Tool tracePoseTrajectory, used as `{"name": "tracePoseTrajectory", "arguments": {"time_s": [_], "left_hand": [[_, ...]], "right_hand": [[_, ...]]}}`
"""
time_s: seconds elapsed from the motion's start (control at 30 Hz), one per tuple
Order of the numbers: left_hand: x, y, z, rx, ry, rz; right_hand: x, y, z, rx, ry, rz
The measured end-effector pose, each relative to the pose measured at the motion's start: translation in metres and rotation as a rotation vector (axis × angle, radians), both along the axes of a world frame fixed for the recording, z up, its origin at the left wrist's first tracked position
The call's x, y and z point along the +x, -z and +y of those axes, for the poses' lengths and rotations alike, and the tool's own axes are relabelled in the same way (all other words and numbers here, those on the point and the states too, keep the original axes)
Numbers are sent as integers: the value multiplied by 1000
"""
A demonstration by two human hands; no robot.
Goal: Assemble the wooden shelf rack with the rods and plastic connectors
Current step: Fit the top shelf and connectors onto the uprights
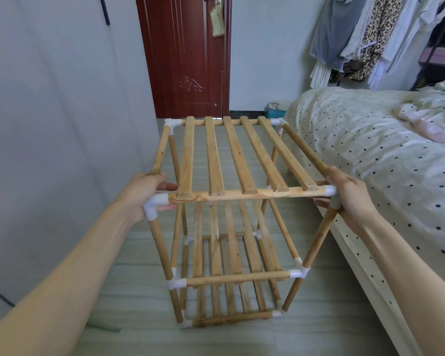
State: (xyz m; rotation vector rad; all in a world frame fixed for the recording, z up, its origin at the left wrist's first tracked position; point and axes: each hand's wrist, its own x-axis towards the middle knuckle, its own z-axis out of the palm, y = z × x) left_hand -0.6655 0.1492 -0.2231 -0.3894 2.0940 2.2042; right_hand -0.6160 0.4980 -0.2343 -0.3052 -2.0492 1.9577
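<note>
Head view: the three-tier wooden shelf rack (pixel 231 219) stands upright on the pale floor (pixel 129 291) at the frame's centre, between a grey wall at 9 o'clock and a dotted bed (pixel 370 140) at 3 o'clock. The left hand (pixel 145 192) wraps its fingers around the near-left corner of the top tier, just behind the white plastic corner connector (pixel 156 202). The right hand (pixel 351 195) curls round the near-right corner, thumb on the side rod, covering part of that connector (pixel 330 191). Gripping both near corners likely steadies the frame or presses the joints home. All tiers appear joined, so assembly looks nearly finished. A dark red door (pixel 188 55) stands at 12 o'clock; hanging clothes (pixel 370 34) at 1 o'clock.
</note>
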Motion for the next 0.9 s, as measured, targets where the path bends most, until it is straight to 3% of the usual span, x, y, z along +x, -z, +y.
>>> {"name": "tracePoseTrajectory", "arguments": {"time_s": [0.13, 0.3, 0.4, 0.67, 0.83, 0.9], "left_hand": [[1, 0, -2, -181, -56, 46], [0, 0, -2, -384, -213, 134], [1, 4, -4, -522, -349, 234], [-44, 3, 15, -557, -577, 508], [-89, 20, 37, -596, -494, 515], [-96, 35, 36, -546, -420, 489]], "right_hand": [[2, -4, -5, 89, 74, -45], [11, 11, -24, 252, 382, 43], [21, 35, -40, 201, 348, 104], [-45, 37, -29, 123, 246, 114], [-112, 30, -34, 163, 265, -37], [-120, 44, -46, 273, 289, -54]]}}
